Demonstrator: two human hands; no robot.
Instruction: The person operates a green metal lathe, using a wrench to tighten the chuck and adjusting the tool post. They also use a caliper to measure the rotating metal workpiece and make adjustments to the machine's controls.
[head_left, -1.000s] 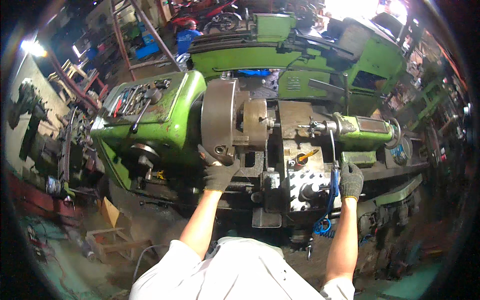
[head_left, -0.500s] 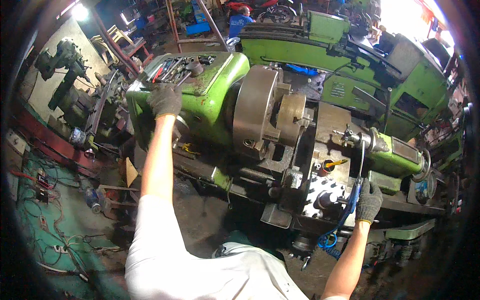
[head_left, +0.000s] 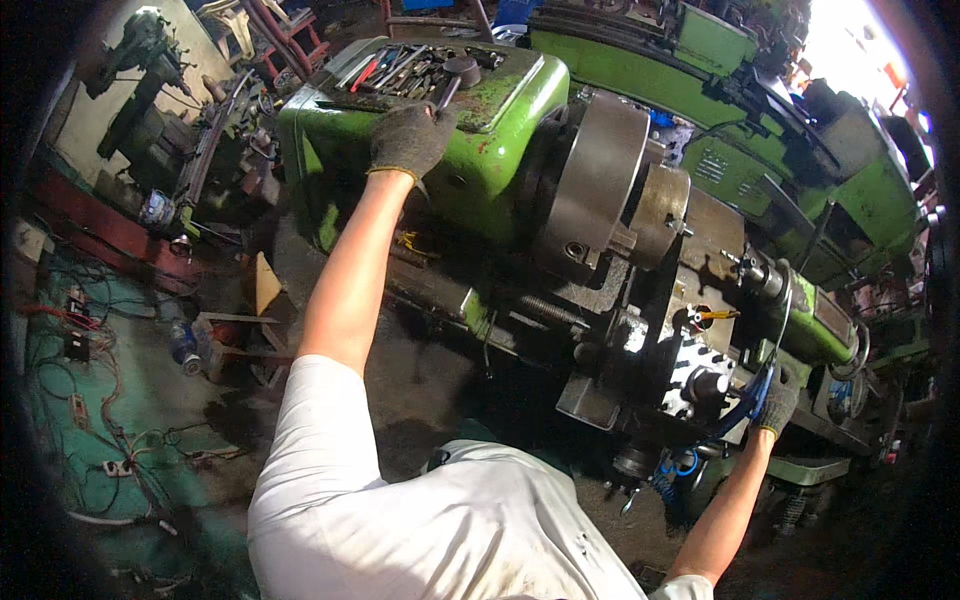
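Observation:
My gloved left hand (head_left: 412, 138) is curled closed at the front top edge of a green lathe headstock (head_left: 455, 185). What its fingers grip is hidden. A hammer (head_left: 462, 68) with a round head rests on the headstock, its handle running toward that hand. My gloved right hand (head_left: 778, 400) is closed beside a blue air gun (head_left: 762, 388) with a long thin nozzle, right of the tool post (head_left: 695, 375); the fingers are partly hidden, so I cannot tell what they grip. Between my hands, a large chuck (head_left: 598, 175) holds a round metal workpiece (head_left: 660, 215).
Several hand tools (head_left: 400, 70) lie on the headstock. The tailstock (head_left: 820, 325) stands at the right. A yellow-handled tool (head_left: 715, 315) sits behind the tool post. Cables (head_left: 120, 400) spread over the left floor. Another green machine (head_left: 620, 75) stands behind.
My view has shifted, so the lathe appears farther right and higher at the left end. Both hands keep roughly their places against the machine; my right hand now overlaps the blue air gun more.

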